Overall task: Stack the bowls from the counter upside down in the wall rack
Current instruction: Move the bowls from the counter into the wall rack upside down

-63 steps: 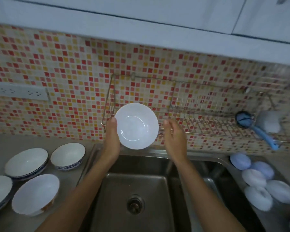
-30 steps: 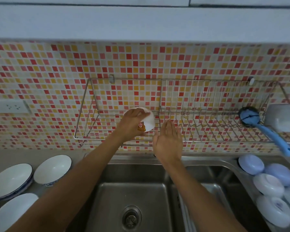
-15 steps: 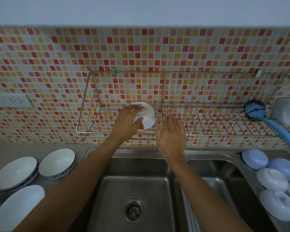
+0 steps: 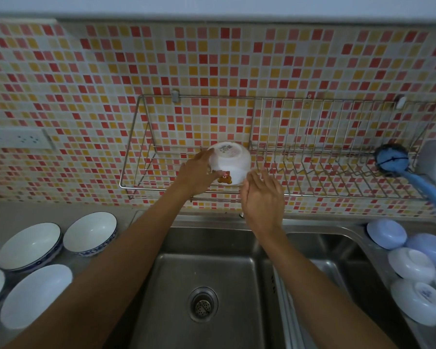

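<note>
My left hand (image 4: 196,176) grips the white bowl (image 4: 229,162) at its left side, fingers wrapped on the wall. Bowl is upside down, foot ring up, inside the left open bay of the wall rack (image 4: 136,137), at or just above the bottom wires; contact unclear. My right hand (image 4: 262,200) is open, fingers (image 4: 256,178) spread, close beside the bowl's right edge, touching or not, can't tell. To do it well: set the rim flat on the wires, steady with right, release only once it sits level. Bowl looks glossy, small brown bear print on side, printed mark on base. 4 more bowls (image 4: 90,234) wait upright on the counter (image 4: 0,215) at left.
</note>
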Tool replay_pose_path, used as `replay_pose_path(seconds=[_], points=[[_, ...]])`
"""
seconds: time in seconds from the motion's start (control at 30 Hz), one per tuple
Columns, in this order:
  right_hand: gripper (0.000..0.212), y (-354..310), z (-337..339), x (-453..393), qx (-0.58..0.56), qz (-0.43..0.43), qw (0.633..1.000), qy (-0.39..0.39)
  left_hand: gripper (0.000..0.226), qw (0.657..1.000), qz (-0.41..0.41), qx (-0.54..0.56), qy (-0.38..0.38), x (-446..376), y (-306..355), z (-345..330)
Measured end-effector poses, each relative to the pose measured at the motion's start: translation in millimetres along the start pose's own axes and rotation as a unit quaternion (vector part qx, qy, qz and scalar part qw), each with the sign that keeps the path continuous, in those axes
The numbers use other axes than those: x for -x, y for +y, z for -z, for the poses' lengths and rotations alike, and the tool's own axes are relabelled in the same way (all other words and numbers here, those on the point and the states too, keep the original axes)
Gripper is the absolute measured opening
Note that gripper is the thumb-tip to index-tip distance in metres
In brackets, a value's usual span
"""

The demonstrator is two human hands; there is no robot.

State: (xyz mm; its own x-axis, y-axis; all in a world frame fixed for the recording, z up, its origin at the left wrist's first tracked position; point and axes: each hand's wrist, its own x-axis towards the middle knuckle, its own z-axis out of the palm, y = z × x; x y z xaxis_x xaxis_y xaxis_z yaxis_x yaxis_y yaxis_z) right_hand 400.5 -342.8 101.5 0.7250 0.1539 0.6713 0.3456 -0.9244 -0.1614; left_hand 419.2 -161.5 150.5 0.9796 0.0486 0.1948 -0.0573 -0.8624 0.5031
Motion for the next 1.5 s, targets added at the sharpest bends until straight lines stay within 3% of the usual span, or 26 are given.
replay_pose_path(seconds=[0.17, 0.27, 0.37, 0.47, 0.63, 0.77, 0.97, 1.1, 1.2, 1.33, 1.5], points=[[0.065, 3.2, 3.3, 2.6, 0.017, 0.023, 0.999, -0.04, 0.065, 0.995, -0.069, -0.073, 0.021, 1.1, 1.0, -0.7], [0.074, 4.9, 5.3, 4.5, 0.039, 0.037, 0.997, -0.058, 0.054, 0.985, -0.119, -0.125, -0.004, 7.5, 0.3, -1.9], [0.078, 4.2, 8.4, 5.0, 0.049, 0.032, 0.996, -0.074, 0.053, 0.98, -0.131, -0.148, -0.028, 7.6, -1.3, -2.2], [0.083, 1.5, 11.5, 6.2, 0.048, 0.021, 0.995, -0.087, 0.053, 0.982, -0.117, -0.149, -0.005, 12.8, -0.5, -2.8], [0.073, -15.7, 8.8, 29.3, -0.002, -0.044, 0.997, -0.056, 0.056, 0.967, -0.104, -0.22, 0.072, 57.7, -16.2, -14.0], [0.066, -45.3, 0.2, 72.6, -0.105, -0.057, 0.992, -0.047, 0.055, 0.971, -0.099, -0.2, 0.091, 114.5, -52.7, -21.7], [0.065, -122.1, -41.6, 137.6, -0.202, 0.016, 0.96, -0.194, 0.067, 0.981, 0.094, -0.154, 0.068, 225.9, -146.0, -21.3], [0.064, -194.2, -61.9, 172.7, -0.305, 0.038, 0.892, -0.333, 0.07, 0.957, 0.255, -0.109, 0.082, 289.9, -210.9, 4.1], [0.067, -256.4, -73.7, 189.1, -0.311, 0.063, 0.862, -0.395, 0.063, 0.928, 0.342, -0.09, 0.118, 327.2, -253.5, 25.3], [0.066, -325.7, -85.4, 206.5, -0.321, 0.046, 0.834, -0.446, 0.059, 0.908, 0.392, -0.038, 0.143, 354.9, -289.6, 37.4], [0.069, -375.6, -102.5, 210.0, -0.293, -0.013, 0.834, -0.467, 0.06, 0.885, 0.44, 0.063, 0.139, 358.8, -317.1, 35.5]])
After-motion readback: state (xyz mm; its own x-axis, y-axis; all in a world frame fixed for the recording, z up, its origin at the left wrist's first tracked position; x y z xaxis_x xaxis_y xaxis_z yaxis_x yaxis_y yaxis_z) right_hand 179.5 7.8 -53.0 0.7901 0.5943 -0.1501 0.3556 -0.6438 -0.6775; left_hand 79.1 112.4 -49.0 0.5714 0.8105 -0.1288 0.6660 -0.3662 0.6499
